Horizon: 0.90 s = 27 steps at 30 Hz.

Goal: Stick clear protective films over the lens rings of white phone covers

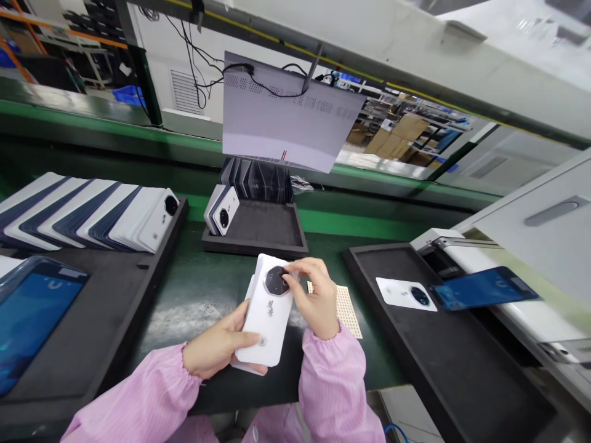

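Note:
My left hand (217, 347) grips the lower end of a white phone (269, 314) held back side up over the green bench. Its round black camera module (277, 280) faces me. The fingertips of my right hand (314, 295) are pinched together at the right rim of that module, touching it. A second white piece shows just under the phone. A small perforated sticker sheet (346, 307) lies on the bench right behind my right hand. Both arms wear pink sleeves.
A black tray (138, 271) at left carries a row of overlapping white phones (87, 215). A smaller black tray (272, 237) behind holds two phones (222, 210). At right, a black tray (438, 357) holds one white phone (404, 292) and a blue-screened phone (484, 288). A monitor back (286, 123) hangs overhead.

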{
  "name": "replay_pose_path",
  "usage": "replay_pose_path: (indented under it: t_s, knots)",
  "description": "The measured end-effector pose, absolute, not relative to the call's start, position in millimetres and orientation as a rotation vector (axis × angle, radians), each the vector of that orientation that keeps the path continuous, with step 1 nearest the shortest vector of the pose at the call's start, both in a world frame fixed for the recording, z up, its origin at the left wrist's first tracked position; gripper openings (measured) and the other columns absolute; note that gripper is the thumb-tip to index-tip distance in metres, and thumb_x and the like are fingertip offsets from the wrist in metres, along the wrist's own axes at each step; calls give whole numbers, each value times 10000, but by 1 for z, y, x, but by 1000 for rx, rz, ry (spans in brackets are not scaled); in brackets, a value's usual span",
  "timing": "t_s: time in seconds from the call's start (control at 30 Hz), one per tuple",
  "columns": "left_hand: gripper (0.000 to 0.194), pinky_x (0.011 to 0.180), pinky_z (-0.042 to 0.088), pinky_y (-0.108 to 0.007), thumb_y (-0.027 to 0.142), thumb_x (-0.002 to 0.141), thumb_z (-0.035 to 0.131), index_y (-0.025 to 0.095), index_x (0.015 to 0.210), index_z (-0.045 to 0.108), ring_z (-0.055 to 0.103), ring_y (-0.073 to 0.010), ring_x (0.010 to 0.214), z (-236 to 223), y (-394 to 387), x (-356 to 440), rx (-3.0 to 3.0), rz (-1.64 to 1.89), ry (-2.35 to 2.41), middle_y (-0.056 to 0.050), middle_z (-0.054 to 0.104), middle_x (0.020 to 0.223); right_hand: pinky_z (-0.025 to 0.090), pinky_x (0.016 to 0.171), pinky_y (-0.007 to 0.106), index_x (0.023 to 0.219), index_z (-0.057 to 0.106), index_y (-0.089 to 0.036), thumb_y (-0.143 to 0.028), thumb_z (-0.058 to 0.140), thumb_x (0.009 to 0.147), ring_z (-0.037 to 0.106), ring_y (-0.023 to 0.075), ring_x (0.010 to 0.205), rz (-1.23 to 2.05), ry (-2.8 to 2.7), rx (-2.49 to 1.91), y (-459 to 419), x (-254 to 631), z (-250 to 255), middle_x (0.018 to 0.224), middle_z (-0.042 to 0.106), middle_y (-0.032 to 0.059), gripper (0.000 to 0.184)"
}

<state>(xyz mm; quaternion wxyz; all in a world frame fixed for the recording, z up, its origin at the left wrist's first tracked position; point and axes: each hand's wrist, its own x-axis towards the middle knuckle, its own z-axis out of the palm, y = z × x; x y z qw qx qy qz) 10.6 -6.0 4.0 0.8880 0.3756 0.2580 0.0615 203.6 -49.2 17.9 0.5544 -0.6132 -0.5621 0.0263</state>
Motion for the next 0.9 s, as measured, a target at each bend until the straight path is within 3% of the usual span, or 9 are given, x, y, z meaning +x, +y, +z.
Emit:
replay_pose_path:
  t_s: [0.07,0.13,0.27,0.4,0.47,0.57,0.7,0.8,0.9]
  knots:
    - [650,726,539,-471,144,748,650,290,1307,353,636,-250,859,5,-7,10,778,135,540,-68,585,1081,410,954,484,1097,591,-253,-266,679,728,484,278,1154,77,-1336,-1525,-48,206,17,1207,565,91,379]
    - [648,713,546,-453,146,742,660,287,1298,359,631,-243,862,7,-7,11,788,150,543,-65,579,1081,342,1020,504,1205,530,-250,-317,700,703,404,297,1246,223,-1322,-1567,-46,209,14,1342,458,100,534]
    - [644,656,562,-400,170,722,693,269,1271,371,631,-233,847,7,-6,12,846,182,543,-62,582,1062,396,988,440,1153,565,-240,-327,649,754,516,260,1151,501,-1260,-1462,-41,210,7,1221,569,85,417]
    - [643,601,569,-344,221,731,696,249,1274,351,643,-219,814,4,-7,10,875,209,550,-72,600,1052,369,1003,427,1025,637,-212,-310,644,757,466,257,1202,374,-1176,-1359,-38,205,6,1300,491,106,286]
    - [622,598,573,-343,240,751,678,243,1277,346,648,-219,814,2,-7,9,867,230,534,-79,608,1054,391,969,412,942,657,-189,-309,641,753,506,244,1143,286,-1046,-1313,-38,208,5,1228,536,105,224]
    - [594,597,579,-338,238,771,658,253,1277,346,649,-204,797,3,-5,8,851,286,528,-72,622,1034,475,783,341,902,613,-193,-372,625,747,605,173,841,130,-606,-1234,-41,227,2,914,632,28,238]
    - [548,583,577,-312,227,777,650,255,1249,374,644,-189,791,11,4,4,849,417,579,-65,617,1043,466,636,272,886,517,-233,-511,484,780,565,117,640,1,-305,-1193,-47,264,-4,740,583,-50,299]
    - [504,656,580,-346,233,785,639,272,1222,390,629,-223,918,19,12,-1,861,574,629,-67,583,1140,457,579,264,819,547,-197,-492,545,728,556,120,588,155,-476,-1304,-41,266,-11,678,593,-34,309]
    - [513,717,569,-388,262,789,633,298,1231,376,615,-247,983,23,14,-5,863,673,653,-67,552,1215,420,484,244,660,603,-153,-365,716,565,523,123,488,400,-775,-1437,-26,238,-23,538,579,-30,259]
